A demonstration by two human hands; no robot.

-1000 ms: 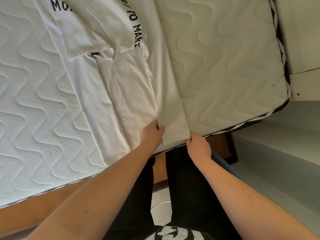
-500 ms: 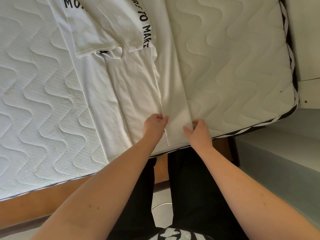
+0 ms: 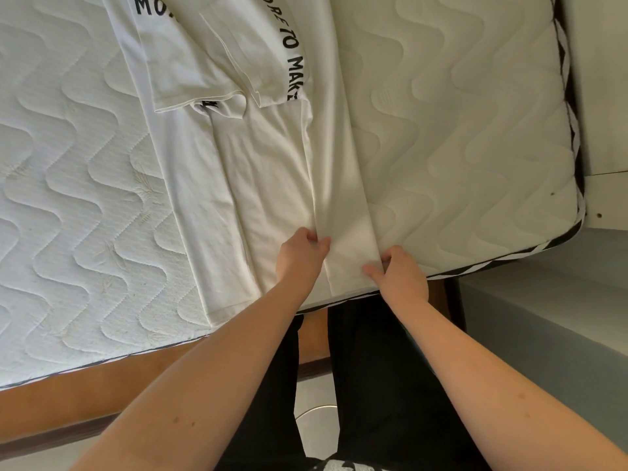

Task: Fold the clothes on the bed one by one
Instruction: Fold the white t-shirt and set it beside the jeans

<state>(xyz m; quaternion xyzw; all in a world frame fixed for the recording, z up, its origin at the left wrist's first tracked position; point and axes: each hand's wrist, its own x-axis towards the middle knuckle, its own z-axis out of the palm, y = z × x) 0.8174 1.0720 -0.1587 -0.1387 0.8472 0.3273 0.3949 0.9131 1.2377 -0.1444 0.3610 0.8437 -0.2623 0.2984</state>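
I see a white T-shirt (image 3: pixel 272 171) with black lettering lying flat on the quilted mattress (image 3: pixel 458 147), its sides folded inward, its hem at the near edge of the bed. My left hand (image 3: pixel 299 260) pinches the folded panel's inner edge; my right hand (image 3: pixel 401 273) pinches its outer edge, both closed on the fabric just above the hem.

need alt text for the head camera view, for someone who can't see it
Seen from above, a person's left hand and right hand pinch the bottom hem of a white t-shirt with black lettering, lying partly folded on a quilted mattress. Its sides and sleeves are already folded inward, and the hem sits at the mattress's near edge.
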